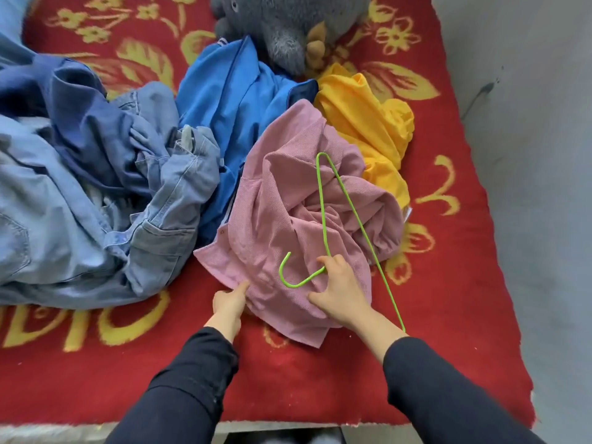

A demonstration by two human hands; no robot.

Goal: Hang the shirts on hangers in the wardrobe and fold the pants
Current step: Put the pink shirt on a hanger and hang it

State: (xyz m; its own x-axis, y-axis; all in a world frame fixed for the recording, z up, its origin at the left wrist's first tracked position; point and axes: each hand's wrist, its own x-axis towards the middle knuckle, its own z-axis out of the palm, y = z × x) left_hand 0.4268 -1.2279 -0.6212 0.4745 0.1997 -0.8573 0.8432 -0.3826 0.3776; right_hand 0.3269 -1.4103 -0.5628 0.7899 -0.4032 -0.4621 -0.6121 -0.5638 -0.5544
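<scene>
A crumpled pink shirt (288,200) lies on the red blanket in front of me. My right hand (341,290) holds a thin green wire hanger (323,216) at the base of its hook, with the hanger lying across the shirt. My left hand (230,302) pinches the near left edge of the pink shirt. A bright blue shirt (230,100) lies behind the pink one. A yellow shirt (368,123) sits to the right of that. A heap of denim and dark blue clothes (89,187) fills the left.
A red blanket with yellow flower patterns (288,379) covers the bed. A grey plush toy (288,24) sits at the far end. A grey floor or wall (528,155) runs along the right side of the bed.
</scene>
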